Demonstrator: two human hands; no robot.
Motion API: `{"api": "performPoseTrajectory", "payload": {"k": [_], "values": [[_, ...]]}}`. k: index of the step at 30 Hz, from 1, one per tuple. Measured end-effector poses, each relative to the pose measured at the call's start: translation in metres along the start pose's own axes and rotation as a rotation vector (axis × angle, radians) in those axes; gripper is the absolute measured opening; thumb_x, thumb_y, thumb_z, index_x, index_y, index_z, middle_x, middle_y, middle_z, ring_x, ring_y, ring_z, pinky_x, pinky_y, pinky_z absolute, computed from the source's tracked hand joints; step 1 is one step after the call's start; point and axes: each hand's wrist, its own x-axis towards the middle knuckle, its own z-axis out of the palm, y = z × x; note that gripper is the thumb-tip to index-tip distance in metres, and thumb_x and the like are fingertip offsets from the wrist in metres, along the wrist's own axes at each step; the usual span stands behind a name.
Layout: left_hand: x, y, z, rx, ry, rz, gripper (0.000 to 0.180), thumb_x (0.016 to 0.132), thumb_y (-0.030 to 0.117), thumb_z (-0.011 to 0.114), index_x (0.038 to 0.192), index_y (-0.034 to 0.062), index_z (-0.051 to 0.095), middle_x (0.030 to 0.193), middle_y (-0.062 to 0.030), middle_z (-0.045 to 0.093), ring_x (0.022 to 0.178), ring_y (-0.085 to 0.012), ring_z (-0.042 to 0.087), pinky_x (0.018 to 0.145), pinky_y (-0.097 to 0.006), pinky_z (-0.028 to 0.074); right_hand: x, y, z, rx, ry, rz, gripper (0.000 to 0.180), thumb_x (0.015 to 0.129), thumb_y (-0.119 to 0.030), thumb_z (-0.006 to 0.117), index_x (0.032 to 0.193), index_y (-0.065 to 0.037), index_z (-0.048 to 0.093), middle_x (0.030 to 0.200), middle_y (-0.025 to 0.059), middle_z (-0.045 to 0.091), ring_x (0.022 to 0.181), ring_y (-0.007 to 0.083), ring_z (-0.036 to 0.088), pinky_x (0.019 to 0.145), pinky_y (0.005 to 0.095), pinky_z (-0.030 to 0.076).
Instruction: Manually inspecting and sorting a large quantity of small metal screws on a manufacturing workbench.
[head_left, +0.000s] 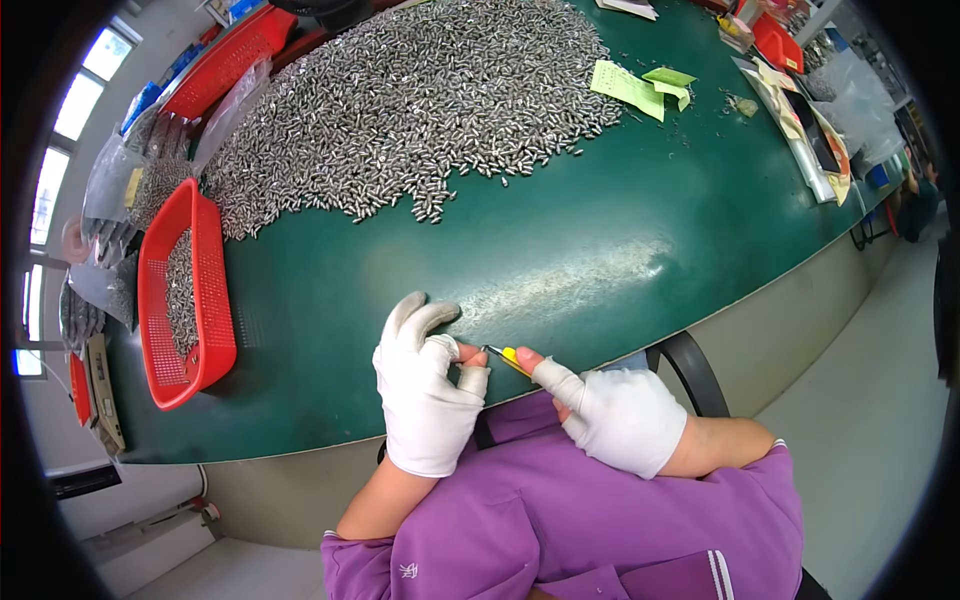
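Close to the table's near edge, my left hand (428, 405), in a white glove with bare thumb and index tips, pinches a small metal pin (484, 349). Its other fingers are raised and bent. My right hand (622, 415), gloved in white with bare fingertips, is closed around a thin yellow-handled tool (512, 356). The tool's dark slender tip points left and meets the pin or lies right beside it; I cannot tell which. Most of the handle is hidden in my palm. Beyond my hands a large pile of similar shiny metal pins (400, 110) covers the far part of the table.
The green table (330, 350) has a curved-looking near edge. A red basket (212, 300) with metal pins stands at the left, near plastic bags (105, 185). Light green paper slips (630, 88) lie right of the pile. A dark phone-like slab (810, 130) lies on papers at the far right.
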Motion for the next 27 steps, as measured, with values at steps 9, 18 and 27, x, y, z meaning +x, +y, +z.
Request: {"api": "performPoseTrajectory", "payload": {"k": [9, 18, 27], "values": [[0.000, 0.001, 0.000, 0.026, -0.007, 0.001, 0.019, 0.064, 0.003, 0.074, 0.070, 0.0088, 0.057, 0.111, -0.0069, 0.063, 0.120, -0.0334, 0.052, 0.092, -0.043, 0.041, 0.009, 0.005, -0.013, 0.055, -0.079, -0.032, 0.070, 0.083, -0.011, 0.056, 0.148, -0.015, 0.034, 0.054, 0.0090, 0.056, 0.044, 0.0269, 0.056, 0.045, 0.0386, 0.048], [-0.003, -0.008, -0.001, -0.077, 0.039, 0.003, 0.018, 0.073, -0.001, 0.069, 0.084, 0.0043, 0.056, 0.111, -0.0117, 0.062, 0.118, -0.0356, 0.055, 0.093, -0.039, 0.045, 0.013, 0.010, -0.026, 0.076, 0.026, 0.053, 0.060, 0.088, -0.016, 0.056, 0.145, -0.014, 0.037, 0.069, 0.0127, 0.065, 0.058, 0.0320, 0.063, 0.054, 0.0436, 0.051], [-0.018, -0.021, -0.008, -0.874, 0.293, -0.235, 0.020, 0.092, 0.016, 0.064, 0.097, 0.0062, 0.048, 0.100, -0.0096, 0.059, 0.091, -0.0177, 0.057, 0.084, -0.030, 0.045, 0.048, 0.001, -0.004, 1.143, -0.071, 0.055, 0.045, 0.095, -0.045, 0.057, 0.110, -0.002, 0.056, 0.096, 0.0098, 0.060, 0.090, 0.0163, 0.057, 0.083, 0.0318, 0.047]]}}
